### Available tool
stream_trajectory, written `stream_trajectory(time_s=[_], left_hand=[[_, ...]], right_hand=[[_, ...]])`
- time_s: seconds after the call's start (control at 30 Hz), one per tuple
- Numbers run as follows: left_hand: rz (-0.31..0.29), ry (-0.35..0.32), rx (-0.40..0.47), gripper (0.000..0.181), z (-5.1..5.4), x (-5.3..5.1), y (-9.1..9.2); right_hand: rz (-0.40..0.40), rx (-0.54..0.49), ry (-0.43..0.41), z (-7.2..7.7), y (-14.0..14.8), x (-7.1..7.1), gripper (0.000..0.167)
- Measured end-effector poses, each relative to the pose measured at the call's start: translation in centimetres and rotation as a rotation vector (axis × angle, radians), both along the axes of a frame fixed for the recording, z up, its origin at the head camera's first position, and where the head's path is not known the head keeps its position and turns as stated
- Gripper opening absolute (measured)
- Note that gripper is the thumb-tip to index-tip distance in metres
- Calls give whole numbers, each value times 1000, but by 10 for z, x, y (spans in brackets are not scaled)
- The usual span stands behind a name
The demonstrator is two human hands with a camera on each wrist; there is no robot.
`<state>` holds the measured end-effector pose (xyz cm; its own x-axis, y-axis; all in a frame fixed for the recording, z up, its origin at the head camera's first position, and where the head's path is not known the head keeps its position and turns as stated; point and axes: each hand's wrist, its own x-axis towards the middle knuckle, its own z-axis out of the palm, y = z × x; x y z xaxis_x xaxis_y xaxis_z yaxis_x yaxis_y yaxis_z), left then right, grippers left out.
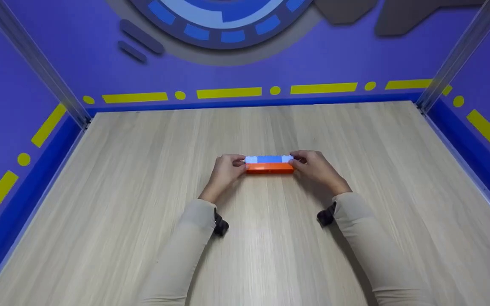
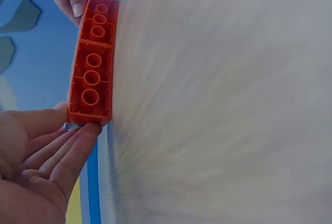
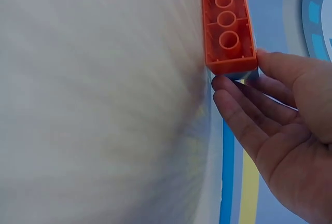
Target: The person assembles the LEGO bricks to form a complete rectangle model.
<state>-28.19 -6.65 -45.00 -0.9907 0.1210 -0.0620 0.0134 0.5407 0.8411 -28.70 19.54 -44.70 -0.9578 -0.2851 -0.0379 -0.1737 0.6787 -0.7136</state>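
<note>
A short bar of toy building bricks is held between both hands. Its orange bricks [image 1: 270, 168] lie on the near side, with a blue brick [image 1: 269, 160] and pale end bricks [image 1: 251, 160] joined behind them. Hollow undersides with round tubes show on the orange bricks [image 2: 92, 79] in the left wrist view. My left hand [image 1: 228, 167] pinches the left end between thumb and fingers. At the opposite end my right hand [image 1: 314, 167] does the same, its thumb and fingertips around the end in the right wrist view. Fingers partly cover the pale bricks.
Under the hands lies a wood-grain tabletop [image 1: 143, 178]. A purple back wall [image 1: 228, 76] with yellow marks rises behind it, and side walls flank it, with metal posts [image 1: 453, 55] at the corners.
</note>
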Motion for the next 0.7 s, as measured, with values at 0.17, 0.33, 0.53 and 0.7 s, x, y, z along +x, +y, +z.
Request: stream_trajectory(time_s=[0.17, 0.33, 0.53, 0.7], left_hand=[[-36, -27, 35, 39, -2, 1, -3], [-61, -22, 38, 38, -3, 1, -4], [-70, -7, 32, 36, -3, 1, -5], [-71, 6, 31, 34, -2, 3, -6]], right_hand=[[-18, -5, 14, 0, -2, -1, 41], [-27, -12, 45, -2, -3, -1, 39], [-31, -27, 63, -3, -2, 0, 38], [-20, -31, 79, -3, -1, 0, 39]])
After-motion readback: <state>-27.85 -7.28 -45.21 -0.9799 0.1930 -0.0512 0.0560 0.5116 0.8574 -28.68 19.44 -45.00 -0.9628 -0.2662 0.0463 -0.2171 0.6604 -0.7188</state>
